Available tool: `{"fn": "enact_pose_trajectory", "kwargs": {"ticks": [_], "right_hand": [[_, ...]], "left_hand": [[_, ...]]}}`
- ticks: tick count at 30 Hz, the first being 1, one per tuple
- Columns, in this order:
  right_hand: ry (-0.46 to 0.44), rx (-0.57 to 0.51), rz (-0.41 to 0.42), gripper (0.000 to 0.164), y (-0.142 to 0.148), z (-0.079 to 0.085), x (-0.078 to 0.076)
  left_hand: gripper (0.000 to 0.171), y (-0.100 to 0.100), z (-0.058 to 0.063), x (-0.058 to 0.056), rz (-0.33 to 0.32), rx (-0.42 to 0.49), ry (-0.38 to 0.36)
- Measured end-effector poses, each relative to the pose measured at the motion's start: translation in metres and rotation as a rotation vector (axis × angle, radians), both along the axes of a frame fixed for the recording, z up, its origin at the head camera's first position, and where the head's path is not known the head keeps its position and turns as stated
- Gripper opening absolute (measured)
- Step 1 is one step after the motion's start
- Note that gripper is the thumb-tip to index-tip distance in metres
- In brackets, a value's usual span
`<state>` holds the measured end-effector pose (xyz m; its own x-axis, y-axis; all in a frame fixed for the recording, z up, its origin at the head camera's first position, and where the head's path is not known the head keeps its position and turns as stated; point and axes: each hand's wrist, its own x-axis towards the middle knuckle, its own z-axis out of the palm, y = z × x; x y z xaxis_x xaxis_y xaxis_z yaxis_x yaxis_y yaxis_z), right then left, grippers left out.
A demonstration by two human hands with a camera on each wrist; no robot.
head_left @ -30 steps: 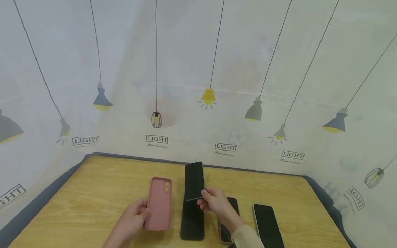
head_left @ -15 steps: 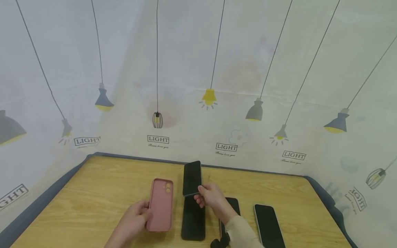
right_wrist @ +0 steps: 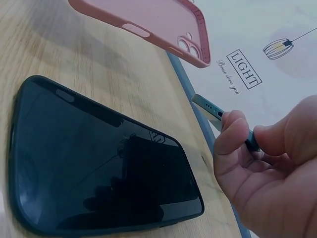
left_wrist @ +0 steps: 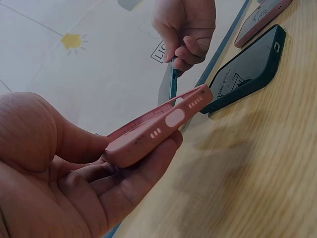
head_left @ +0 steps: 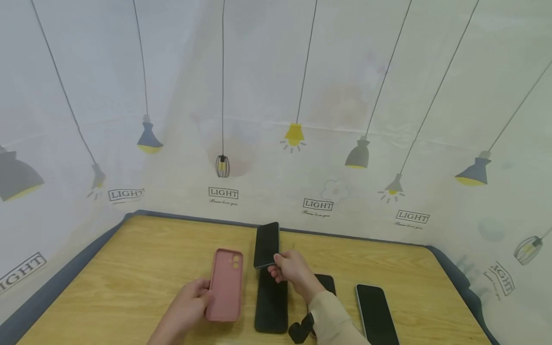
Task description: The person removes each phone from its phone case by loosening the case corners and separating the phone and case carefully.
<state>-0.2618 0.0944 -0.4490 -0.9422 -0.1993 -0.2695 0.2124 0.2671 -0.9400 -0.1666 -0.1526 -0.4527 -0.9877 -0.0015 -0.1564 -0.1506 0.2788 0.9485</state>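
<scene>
My left hand (head_left: 187, 304) holds a pink phone case (head_left: 226, 285) by its left side, with the hollow inside and camera cutout towards me. In the left wrist view, the thumb and fingers (left_wrist: 143, 191) grip one end of the case, near the speaker holes and port slot. My right hand (head_left: 297, 270) pinches a thin, dark-screened phone (head_left: 267, 244) at its near right corner, tilted and raised near the table's far edge. Its bottom edge with small holes shows in the right wrist view. Below it, a phone in a dark green case (right_wrist: 99, 163) lies screen up on the table.
A phone in a pink case (head_left: 325, 283) lies partly hidden under the right forearm. Farther right is a phone with a pale edge (head_left: 377, 314). The wooden table (head_left: 108, 268) meets a lamp-printed backdrop (head_left: 267, 187) behind. A black strap piece (head_left: 302, 329) hangs at the right wrist.
My right hand has carried the phone slightly left and away from me, and more of the right sleeve and strap shows. The left hand and pink case stay nearly still.
</scene>
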Motion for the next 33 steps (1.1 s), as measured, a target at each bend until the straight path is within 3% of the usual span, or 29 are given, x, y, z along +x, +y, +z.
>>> {"fn": "enact_pose_trajectory", "kwargs": {"ticks": [20, 33], "right_hand": [[-0.024, -0.011, 0.004, 0.019, -0.016, 0.0, -0.011], [-0.055, 0.056, -0.017, 0.022, -0.025, -0.006, -0.018]], "left_hand": [[0.021, 0.0, 0.002, 0.003, 0.003, 0.005, -0.004], [0.023, 0.001, 0.006, 0.004, 0.028, -0.014, -0.01]]}}
